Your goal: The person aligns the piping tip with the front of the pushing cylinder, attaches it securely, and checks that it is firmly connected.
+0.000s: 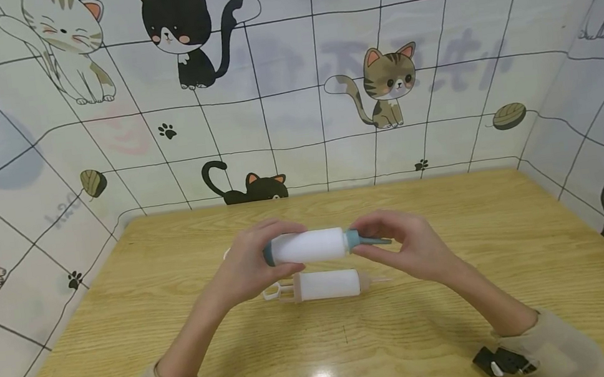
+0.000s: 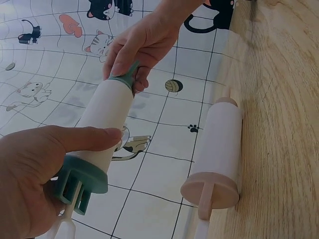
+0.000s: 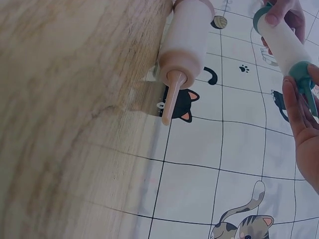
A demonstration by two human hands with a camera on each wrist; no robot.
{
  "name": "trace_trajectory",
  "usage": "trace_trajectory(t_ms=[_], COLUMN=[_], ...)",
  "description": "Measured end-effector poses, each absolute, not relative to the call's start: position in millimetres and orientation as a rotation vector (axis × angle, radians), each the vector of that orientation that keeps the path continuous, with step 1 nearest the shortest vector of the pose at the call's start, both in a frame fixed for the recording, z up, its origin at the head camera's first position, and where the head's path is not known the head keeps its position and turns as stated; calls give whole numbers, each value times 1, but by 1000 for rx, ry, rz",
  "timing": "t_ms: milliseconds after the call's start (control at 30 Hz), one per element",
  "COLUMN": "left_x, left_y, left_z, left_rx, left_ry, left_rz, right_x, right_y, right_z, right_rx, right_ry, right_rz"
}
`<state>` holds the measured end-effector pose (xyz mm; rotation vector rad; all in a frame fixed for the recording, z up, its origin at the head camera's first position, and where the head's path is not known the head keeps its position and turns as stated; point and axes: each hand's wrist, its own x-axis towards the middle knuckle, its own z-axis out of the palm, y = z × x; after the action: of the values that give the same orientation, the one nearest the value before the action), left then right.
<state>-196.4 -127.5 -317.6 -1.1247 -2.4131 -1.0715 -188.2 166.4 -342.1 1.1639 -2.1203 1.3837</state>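
A white syringe-like tube point(image 1: 311, 246) with teal-green ends is held level above the table in the head view. My left hand point(image 1: 249, 261) grips its rear end, thumb along the barrel beside the green flange point(image 2: 89, 174). At the front, my right hand point(image 1: 407, 241) pinches the green cap, from which a tapered nozzle point(image 1: 374, 240) points right. Part of a white plunger handle point(image 2: 66, 229) shows below the left hand in the left wrist view. Closer to me, a second white tube point(image 1: 329, 284) with beige-pink ends lies on the table, nozzle also to the right.
The wooden table point(image 1: 320, 337) meets a cloth backdrop point(image 1: 293, 114) printed with cats and grid lines at the back and sides. Dark straps with small devices point(image 1: 504, 362) sit at both sleeve cuffs.
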Motion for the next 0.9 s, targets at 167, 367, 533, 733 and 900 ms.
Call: trace_trajectory(t_ms=[167, 367, 533, 733, 900], left_x=[-195, -195, -194, -193, -193], left_y=[-126, -125, -124, -123, -122], left_z=[-318, -319, -320, -320, -321], left_rx=[-1122, -1134, -1133, -1135, -1133], left_ry=[-2390, -2354, -2345, -2331, -2331], left_rz=[-1065, -1063, -1052, -1049, -1043], right_x=[-187, -187, -187, -187, -187], right_y=[167, 168, 167, 168, 168], right_z=[-341, -341, -341, -342, -342], right_rx=[1136, 1101, 1107, 1100, 1029], right_ry=[-2134, -2166, -2186, -2223, -2266], right_rz=[1377, 1379, 1425, 1487, 1445])
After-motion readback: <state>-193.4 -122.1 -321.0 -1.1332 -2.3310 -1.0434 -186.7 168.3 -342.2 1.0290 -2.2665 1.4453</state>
